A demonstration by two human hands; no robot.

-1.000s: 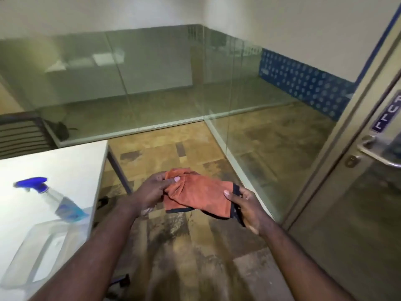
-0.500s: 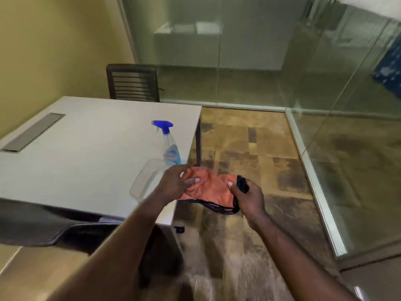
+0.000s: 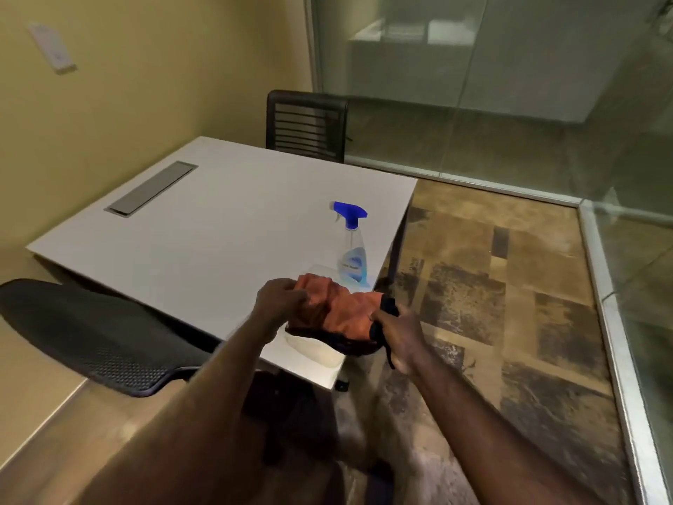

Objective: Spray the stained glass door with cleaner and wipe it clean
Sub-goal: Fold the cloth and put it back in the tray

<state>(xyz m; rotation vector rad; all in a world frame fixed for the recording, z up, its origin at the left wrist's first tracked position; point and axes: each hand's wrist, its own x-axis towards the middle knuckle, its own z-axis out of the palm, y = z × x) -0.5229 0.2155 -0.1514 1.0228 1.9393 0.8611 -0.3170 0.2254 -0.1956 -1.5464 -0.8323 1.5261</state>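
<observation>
An orange cloth (image 3: 340,313) with a dark edge is stretched between both hands above the near right corner of the white table (image 3: 204,242). My left hand (image 3: 278,304) pinches its left end, and my right hand (image 3: 398,338) grips its right end. A clear spray bottle (image 3: 352,251) with a blue trigger head stands upright on the table just behind the cloth, untouched. A clear plastic tub (image 3: 315,349) sits under the cloth, mostly hidden. The glass door is out of view.
Glass partition walls (image 3: 510,85) run along the back and right, with a metal floor rail (image 3: 612,340). A black mesh chair (image 3: 91,337) stands at the table's near left, another black chair (image 3: 306,122) at its far side. The floor is mottled brown.
The view has swung left, away from the glass door and toward the table. Both hands carried the orange cloth over the table corner, close to the spray bottle.
</observation>
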